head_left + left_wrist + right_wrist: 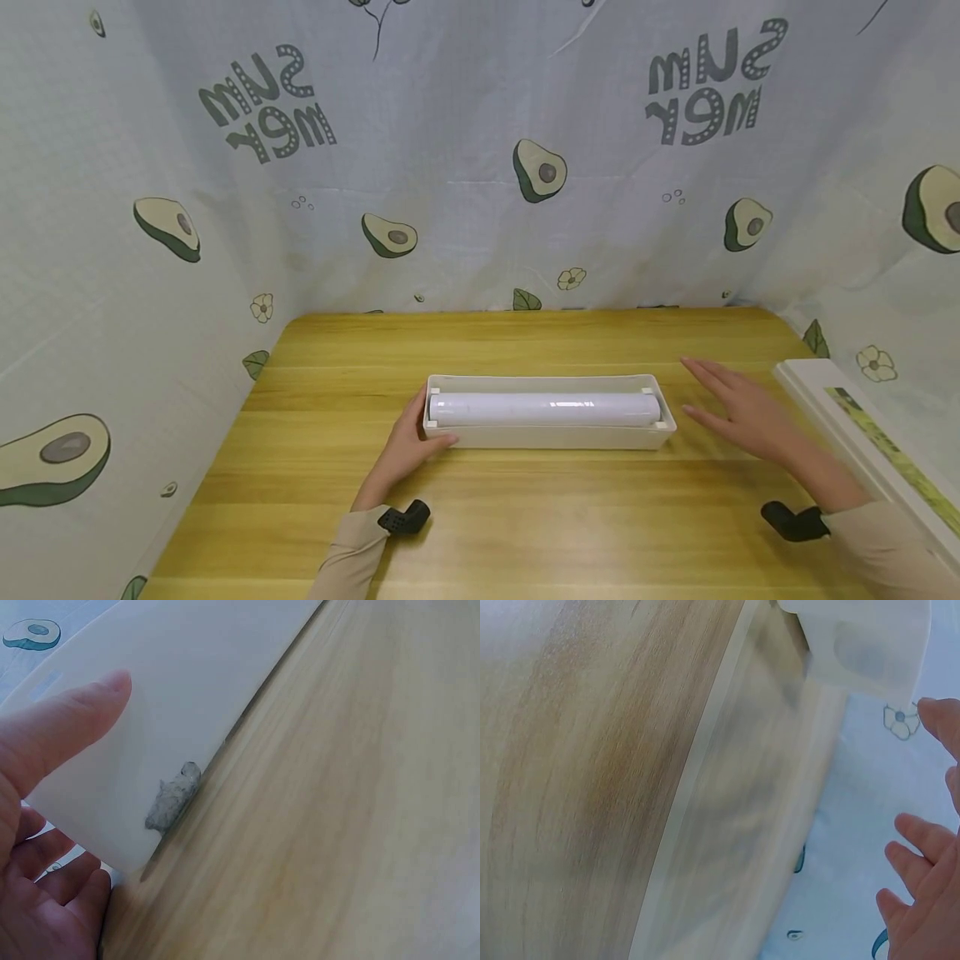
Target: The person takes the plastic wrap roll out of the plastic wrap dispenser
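Note:
A long white plastic box without a cover lies across the table. Inside it rests a roll of glossy whitish film, lying lengthwise between the end supports. My left hand grips the box's left end, thumb on the front wall and fingers round the end. In the left wrist view, a crumpled greyish scrap sticks to the box wall near its lower edge. Off the box's right end, my right hand hovers with its fingers extended, touching nothing. The right wrist view shows those fingers apart from the box end.
A long white case with a green-yellow label strip lies along the table's right edge, beside my right forearm. The wooden table ends at a hanging cloth printed with avocados, at the back and both sides.

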Demonstrator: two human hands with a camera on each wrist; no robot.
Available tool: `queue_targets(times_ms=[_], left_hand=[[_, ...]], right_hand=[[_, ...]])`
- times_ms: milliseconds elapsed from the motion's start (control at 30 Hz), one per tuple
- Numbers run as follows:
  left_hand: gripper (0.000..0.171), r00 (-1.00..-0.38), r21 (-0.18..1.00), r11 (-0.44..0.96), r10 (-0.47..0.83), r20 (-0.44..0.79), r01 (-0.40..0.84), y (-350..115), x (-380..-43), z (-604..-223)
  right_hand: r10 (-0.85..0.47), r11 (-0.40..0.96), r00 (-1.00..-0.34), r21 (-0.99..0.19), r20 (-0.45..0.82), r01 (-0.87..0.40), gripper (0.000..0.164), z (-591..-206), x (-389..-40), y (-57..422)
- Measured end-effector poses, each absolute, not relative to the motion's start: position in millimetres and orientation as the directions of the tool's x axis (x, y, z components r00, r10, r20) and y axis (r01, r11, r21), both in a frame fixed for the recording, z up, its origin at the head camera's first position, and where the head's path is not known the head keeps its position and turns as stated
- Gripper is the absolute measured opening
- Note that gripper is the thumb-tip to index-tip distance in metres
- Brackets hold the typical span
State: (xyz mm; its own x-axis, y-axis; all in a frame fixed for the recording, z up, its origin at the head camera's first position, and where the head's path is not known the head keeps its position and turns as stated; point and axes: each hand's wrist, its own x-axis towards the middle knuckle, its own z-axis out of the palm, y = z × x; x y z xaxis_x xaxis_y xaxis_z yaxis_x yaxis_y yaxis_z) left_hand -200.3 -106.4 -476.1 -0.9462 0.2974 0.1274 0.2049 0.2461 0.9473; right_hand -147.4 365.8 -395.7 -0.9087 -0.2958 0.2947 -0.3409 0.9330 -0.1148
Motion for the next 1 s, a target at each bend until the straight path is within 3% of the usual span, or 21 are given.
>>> queue_targets(times_ms=[1000], left_hand=[[0.096,-0.944,0.945,0.250,0.304,0.131,0.212,-106,-201,-477]], right_hand=[[-0.347,0.907,-0.889,-0.136,0.298,-0.399,0.075,-393,-153,352]])
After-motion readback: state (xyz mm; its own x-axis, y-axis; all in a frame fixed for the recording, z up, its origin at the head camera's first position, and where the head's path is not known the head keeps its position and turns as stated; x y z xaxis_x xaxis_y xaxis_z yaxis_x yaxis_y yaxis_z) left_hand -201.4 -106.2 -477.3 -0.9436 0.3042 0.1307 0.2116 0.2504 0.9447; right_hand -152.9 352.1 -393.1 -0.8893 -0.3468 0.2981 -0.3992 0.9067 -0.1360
